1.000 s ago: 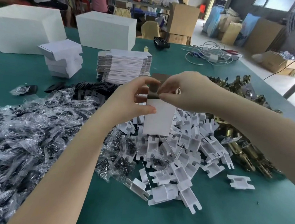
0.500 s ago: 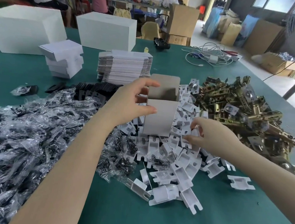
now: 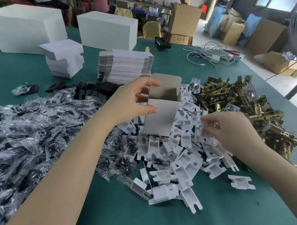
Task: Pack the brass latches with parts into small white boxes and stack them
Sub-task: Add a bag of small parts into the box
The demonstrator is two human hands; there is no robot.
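My left hand [image 3: 134, 100] grips a small white box [image 3: 158, 120] upright, its top flap open, above a pile of white cardboard inserts [image 3: 182, 150]. My right hand [image 3: 231, 131] pinches one white insert [image 3: 204, 132] at the right side of that pile. Brass latches [image 3: 242, 105] lie heaped at the right. Clear bags of black screws [image 3: 27, 129] cover the left. Finished small white boxes [image 3: 63, 59] are stacked at the back left, beside a stack of flat box blanks [image 3: 125, 64].
Black plates [image 3: 94, 88] lie in a row behind the bags. Two large white cartons [image 3: 106, 29] stand at the far edge of the green table [image 3: 153, 219]. White cables [image 3: 211, 55] lie at the back right. People stand beyond the table.
My right hand left the box's top, dropped to the insert pile at the right, and now pinches an insert. The box flap stands open. My left hand has kept still.
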